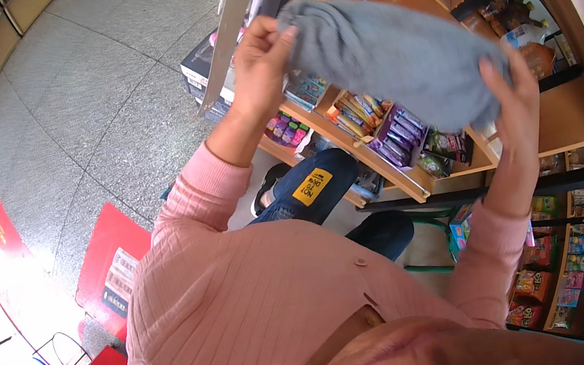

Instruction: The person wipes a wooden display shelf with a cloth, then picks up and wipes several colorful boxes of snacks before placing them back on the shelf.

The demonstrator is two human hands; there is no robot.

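Note:
A grey-blue cloth (393, 59), somewhat blurred, stretches between my two raised hands in front of wooden shop shelves. My left hand (262, 61) pinches its bunched end between thumb and fingers. At the cloth's other end, my right hand (513, 90) grips the lower corner, with the thumb on the near side and the fingers partly hidden behind it. Just beneath the cloth are a box of orange-wrapped snack bars (359, 112) and a purple box of wrapped bars (396, 135) on a shelf.
A wooden shelf edge with a metal rail (394, 179) runs below the cloth. Packaged snacks fill racks (568, 251) at the lower right. A dark carton (199, 70) stands beside a grey upright panel (235, 28). Red display boards (112, 261) stand on the tiled floor at left.

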